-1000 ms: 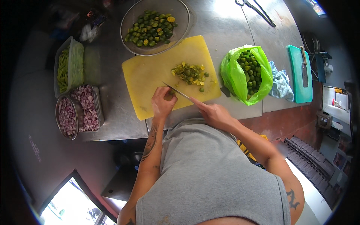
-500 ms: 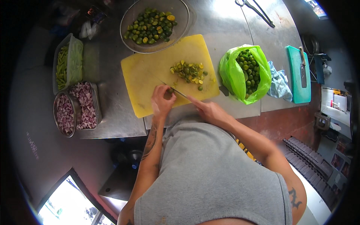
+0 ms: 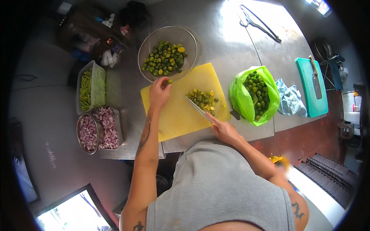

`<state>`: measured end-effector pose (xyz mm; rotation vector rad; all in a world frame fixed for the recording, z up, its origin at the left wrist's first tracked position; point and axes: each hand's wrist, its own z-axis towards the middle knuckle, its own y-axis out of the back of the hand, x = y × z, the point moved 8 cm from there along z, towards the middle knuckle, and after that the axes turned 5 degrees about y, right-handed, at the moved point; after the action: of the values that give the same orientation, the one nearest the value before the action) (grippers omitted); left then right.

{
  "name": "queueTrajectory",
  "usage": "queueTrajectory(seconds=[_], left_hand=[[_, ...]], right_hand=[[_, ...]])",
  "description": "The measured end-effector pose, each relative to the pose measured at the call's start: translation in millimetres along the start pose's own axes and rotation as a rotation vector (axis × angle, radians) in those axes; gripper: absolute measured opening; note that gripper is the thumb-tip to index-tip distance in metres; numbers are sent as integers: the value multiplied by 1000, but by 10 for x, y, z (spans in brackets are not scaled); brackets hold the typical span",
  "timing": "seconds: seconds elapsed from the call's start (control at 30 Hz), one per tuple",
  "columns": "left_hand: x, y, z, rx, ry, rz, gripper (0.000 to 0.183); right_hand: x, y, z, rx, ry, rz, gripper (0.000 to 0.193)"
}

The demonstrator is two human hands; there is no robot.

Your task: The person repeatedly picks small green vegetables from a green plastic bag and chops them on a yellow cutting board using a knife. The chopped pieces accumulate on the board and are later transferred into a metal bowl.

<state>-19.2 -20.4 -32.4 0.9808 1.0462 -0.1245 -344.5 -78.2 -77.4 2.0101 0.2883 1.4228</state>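
My left hand (image 3: 159,92) pinches a small green calamansi (image 3: 169,81) at the near rim of the mesh strainer (image 3: 195,57). Many more calamansi (image 3: 165,57) lie in that strainer, a few showing orange cut faces. My right hand (image 3: 226,131) grips a knife (image 3: 199,107) by its handle, the blade slanting up and left over the yellow cutting board (image 3: 173,123). Beside the blade sits a pile of calamansi trimmings (image 3: 203,100) with a small whole fruit or two at its edge. To the right, an open bright green plastic bag (image 3: 236,94) holds whole calamansi.
A light blue cloth (image 3: 289,100) lies beside the bag, then a teal board (image 3: 306,84) with another knife (image 3: 316,82). Tongs (image 3: 262,25) rest at the back. On the left are a tub of green chopped vegetables (image 3: 86,90) and two containers of chopped red onion (image 3: 108,127).
My left hand has moved from the knife blade up and away to the strainer's edge, carrying a calamansi. The knife has drawn rightward, its tip now by the trimmings. The view has shifted.
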Motion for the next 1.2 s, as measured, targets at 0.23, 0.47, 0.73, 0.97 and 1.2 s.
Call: queueTrajectory(seconds=[0.23, 0.47, 0.73, 0.97, 1.2], left_hand=[[-72, -313, 682, 208, -72, 523, 30], [71, -388, 848, 253, -101, 596, 27], [91, -381, 860, 237, -177, 588, 24], [-260, -284, 865, 267, -150, 670, 34], [-2060, -775, 453, 254, -410, 358, 48]], right_hand=[[-38, -45, -30, 4, -2, 3, 72], [0, -33, -77, -46, 7, 11, 71], [16, -31, -86, -85, 28, -3, 73], [-88, -178, -62, -40, -28, -26, 74], [-137, -214, -51, -144, 49, -8, 74]])
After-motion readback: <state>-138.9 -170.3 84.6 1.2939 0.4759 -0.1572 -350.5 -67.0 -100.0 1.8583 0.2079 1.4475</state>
